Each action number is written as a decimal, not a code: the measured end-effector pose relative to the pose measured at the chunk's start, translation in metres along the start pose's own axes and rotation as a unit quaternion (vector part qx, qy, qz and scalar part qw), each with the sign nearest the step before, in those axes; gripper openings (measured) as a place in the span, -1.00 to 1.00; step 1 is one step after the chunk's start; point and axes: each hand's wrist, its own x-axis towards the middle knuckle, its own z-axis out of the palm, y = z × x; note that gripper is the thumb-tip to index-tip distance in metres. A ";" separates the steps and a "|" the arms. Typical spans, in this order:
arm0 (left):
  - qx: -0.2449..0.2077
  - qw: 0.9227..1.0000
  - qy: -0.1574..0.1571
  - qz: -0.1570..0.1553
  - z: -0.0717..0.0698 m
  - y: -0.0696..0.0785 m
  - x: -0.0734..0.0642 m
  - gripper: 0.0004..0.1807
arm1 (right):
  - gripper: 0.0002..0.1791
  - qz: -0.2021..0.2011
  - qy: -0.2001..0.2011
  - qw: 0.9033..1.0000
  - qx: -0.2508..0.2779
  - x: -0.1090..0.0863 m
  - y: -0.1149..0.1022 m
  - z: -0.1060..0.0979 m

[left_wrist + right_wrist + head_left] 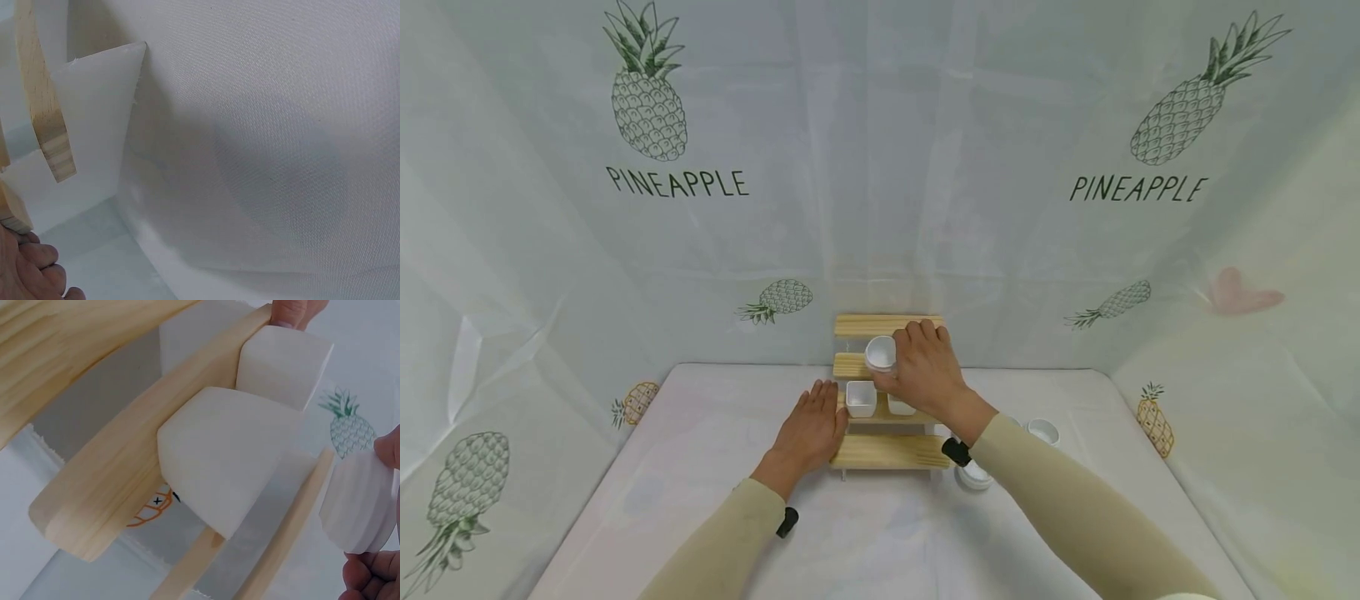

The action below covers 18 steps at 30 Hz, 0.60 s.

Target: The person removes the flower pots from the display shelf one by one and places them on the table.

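Observation:
A tiered wooden stand (891, 452) stands at the back of the table. My right hand (925, 367) grips a small round white bowl (881, 354) between thumb and fingers, above the second slat from the top; in the right wrist view its side looks ridged, perhaps two bowls nested. On the slat below sit two square white bowls, one on the left (861, 400) and one on the right (901, 407), the latter partly hidden by my right hand. With fingers extended, my left hand (808, 429) rests against the stand's left side, beside the left square bowl.
To the right of the stand, a stack of round white bowls (975, 477) and another round white bowl (1043, 432) lie on the white-covered table (865, 533), partly behind my right sleeve. A pineapple-printed sheet (895, 167) hangs close behind the stand.

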 end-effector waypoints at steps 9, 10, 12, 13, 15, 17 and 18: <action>-0.003 1.000 -0.001 -0.003 0.001 0.001 0.001 -0.28 | -0.24 0.008 -0.004 1.000 -0.003 -0.014 0.012 -0.004; -0.004 1.000 0.000 -0.003 0.001 0.001 0.000 -0.28 | -0.24 0.009 -0.003 1.000 -0.005 -0.015 0.014 -0.004; -0.002 1.000 -0.002 -0.003 0.001 0.001 0.000 -0.28 | -0.27 0.009 0.001 1.000 -0.008 -0.018 0.017 -0.005; -0.001 1.000 -0.004 -0.004 0.001 0.001 0.000 -0.28 | -0.29 0.010 0.003 1.000 -0.007 -0.019 0.019 -0.005; -0.004 1.000 -0.003 -0.003 0.001 0.001 0.000 -0.28 | -0.30 0.011 0.011 1.000 -0.010 -0.023 0.022 -0.006; -0.005 1.000 -0.005 -0.004 0.001 0.001 0.000 -0.29 | -0.31 0.011 0.020 1.000 -0.010 -0.026 0.026 -0.007; -0.007 1.000 -0.003 -0.004 0.001 0.002 -0.001 -0.29 | -0.31 0.012 0.023 1.000 -0.010 -0.028 0.028 -0.007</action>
